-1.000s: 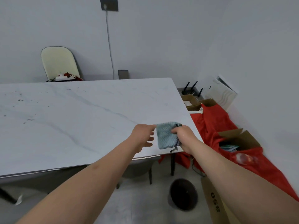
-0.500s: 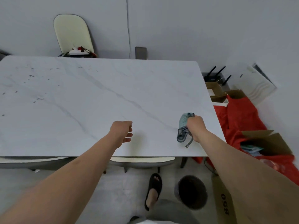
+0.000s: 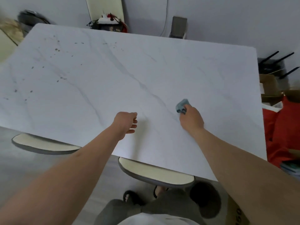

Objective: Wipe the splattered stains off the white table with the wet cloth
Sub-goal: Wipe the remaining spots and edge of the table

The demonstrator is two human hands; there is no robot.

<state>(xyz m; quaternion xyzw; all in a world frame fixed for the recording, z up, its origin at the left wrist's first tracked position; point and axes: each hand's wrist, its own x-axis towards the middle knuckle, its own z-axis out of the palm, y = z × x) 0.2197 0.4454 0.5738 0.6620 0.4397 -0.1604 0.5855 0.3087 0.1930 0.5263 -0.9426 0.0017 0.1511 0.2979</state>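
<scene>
White table (image 3: 162, 70) shows blurred stains (image 3: 56, 49); right hand (image 3: 192, 117) grip bunches mostly hidden cloth (image 3: 182, 105), left hand (image 3: 125, 121) loosely curled.

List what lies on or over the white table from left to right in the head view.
splattered stains → left hand → wet cloth → right hand, which grips the cloth.

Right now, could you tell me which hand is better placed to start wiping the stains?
The right hand, probably: it already grips the cloth against the table. The left hand holds nothing, though it sits nearer the stains at the far left.
</scene>
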